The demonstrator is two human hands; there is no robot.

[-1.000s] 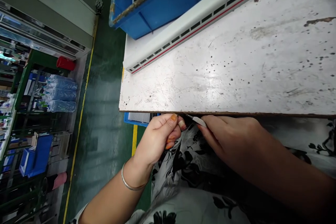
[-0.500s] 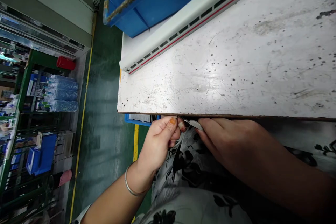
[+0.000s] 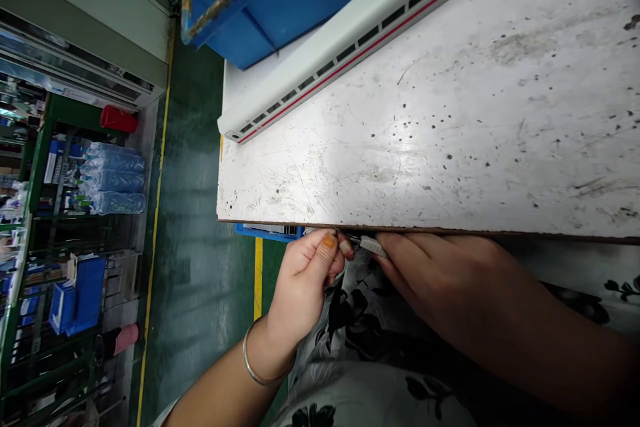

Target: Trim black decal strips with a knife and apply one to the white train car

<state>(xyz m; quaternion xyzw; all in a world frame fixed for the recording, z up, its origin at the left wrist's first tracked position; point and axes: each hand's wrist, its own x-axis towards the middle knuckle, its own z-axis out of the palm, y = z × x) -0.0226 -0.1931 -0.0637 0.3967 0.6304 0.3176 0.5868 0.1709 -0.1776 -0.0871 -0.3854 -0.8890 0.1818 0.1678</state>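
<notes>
At the near edge of the white table (image 3: pixel 350 173), my left hand (image 3: pixel 305 280) is closed in a pinch, thumb against fingers. Whatever small piece it grips is mostly hidden; the thumb has an orange patch on its nail. Close by on the right, my right hand (image 3: pixel 440 273) is closed around a small white-handled tool (image 3: pixel 373 246) with a thin metal tip. That tip points left and lies close to my left fingertips; I cannot tell whether it touches them. Both hands are just below the table edge, over the floral-patterned clothing (image 3: pixel 360 320).
On the table lies a long white strip-shaped unit (image 3: pixel 310 73) with dark slots and a red line. Behind it stands a blue bin (image 3: pixel 280 13). A lower blue tray (image 3: pixel 270 233) shows under the table edge. Wrapped bottles (image 3: pixel 115 177) and a red bucket (image 3: pixel 119 119) are on the left.
The view has shifted slightly, so the table edge appears a little lower. Less of the tool's metal tip shows now. Both hands keep their grips.
</notes>
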